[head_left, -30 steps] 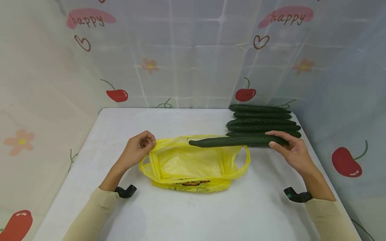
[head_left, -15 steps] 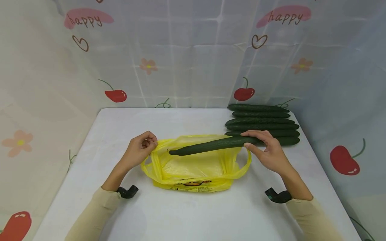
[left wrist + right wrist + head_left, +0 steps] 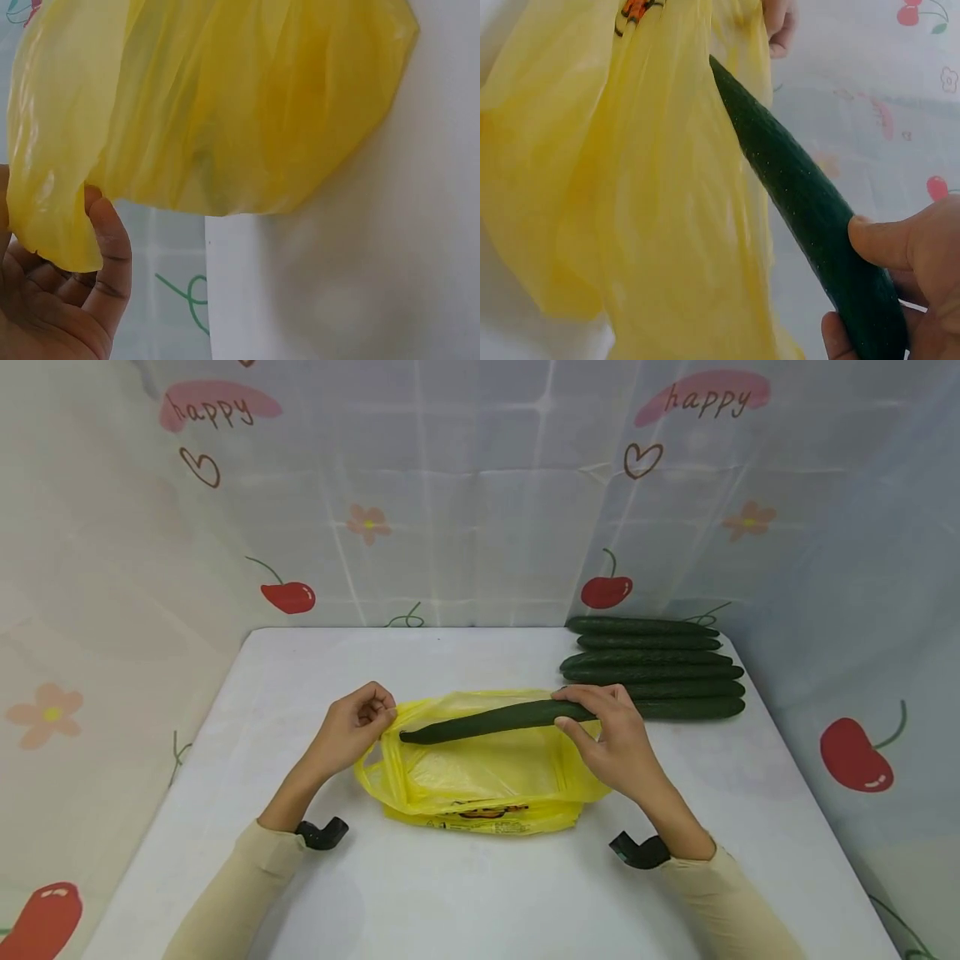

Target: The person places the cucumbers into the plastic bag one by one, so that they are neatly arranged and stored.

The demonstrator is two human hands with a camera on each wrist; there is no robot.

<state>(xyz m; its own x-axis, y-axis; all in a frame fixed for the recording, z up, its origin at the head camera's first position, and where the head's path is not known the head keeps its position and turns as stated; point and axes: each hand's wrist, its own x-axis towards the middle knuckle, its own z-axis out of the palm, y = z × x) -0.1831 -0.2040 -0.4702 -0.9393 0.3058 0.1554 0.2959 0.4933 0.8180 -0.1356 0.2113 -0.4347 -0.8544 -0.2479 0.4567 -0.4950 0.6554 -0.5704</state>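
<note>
A long dark green cucumber [image 3: 487, 722] slants over the mouth of a yellow plastic bag [image 3: 480, 777]. My right hand [image 3: 615, 739] grips its right end between thumb and fingers, and its thin tip points toward my left hand [image 3: 352, 722]. That left hand pinches the bag's upper left rim, holding the mouth wide. Seen from the left wrist, the bag's thin edge [image 3: 64, 225] passes between thumb and fingers. In the right wrist view, the tip of the cucumber [image 3: 795, 187] overlaps the bag's rim, and the bag hangs beside it.
Several more cucumbers [image 3: 648, 658] lie side by side at the back right of the white table [image 3: 465, 902]. A printed curtain [image 3: 480, 527] stands behind the table and along both sides. Each wrist wears a black camera mount [image 3: 322, 833].
My right hand has carried the cucumber leftward from beside the other cucumbers until most of it lies over the bag's mouth. The left hand keeps its pinch, almost unmoved.
</note>
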